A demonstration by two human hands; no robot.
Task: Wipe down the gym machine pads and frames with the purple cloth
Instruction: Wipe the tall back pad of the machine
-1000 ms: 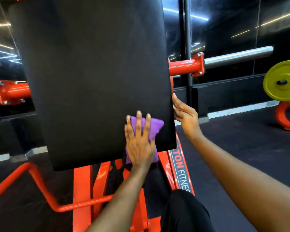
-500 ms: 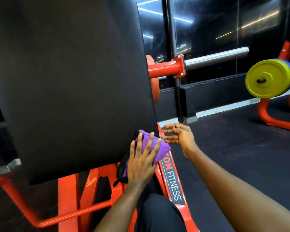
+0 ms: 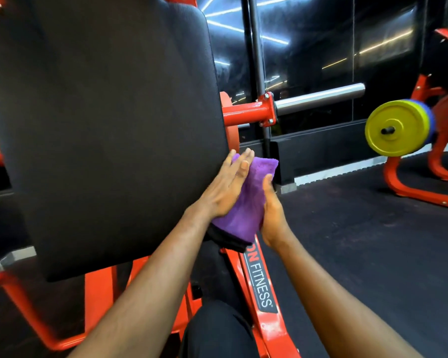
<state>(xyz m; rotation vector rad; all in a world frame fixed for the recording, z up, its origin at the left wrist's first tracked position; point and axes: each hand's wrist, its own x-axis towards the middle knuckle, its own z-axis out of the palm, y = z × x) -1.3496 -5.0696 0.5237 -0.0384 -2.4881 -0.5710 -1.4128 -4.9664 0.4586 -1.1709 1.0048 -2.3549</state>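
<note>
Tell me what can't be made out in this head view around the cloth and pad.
Head view:
- Fingers of the right hand: behind the folded purple cloth; only the thumb shows.
- Black brand label on the orange frame: start hidden behind the cloth; only "FITNESS" reads whole.
- Large black padded cushion: left side cut off by the picture edge.
- Round yellow weight plate: blurred, no markings legible.

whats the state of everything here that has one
black pad, upright
purple cloth, folded, held between both hands beside the pad's right edge
left hand, flat, straight fingers pressing the cloth
right hand, holding the cloth, thumb in front, fingers hidden
chrome peg, empty, no plates
yellow plate, loaded on the neighbouring machine
</note>
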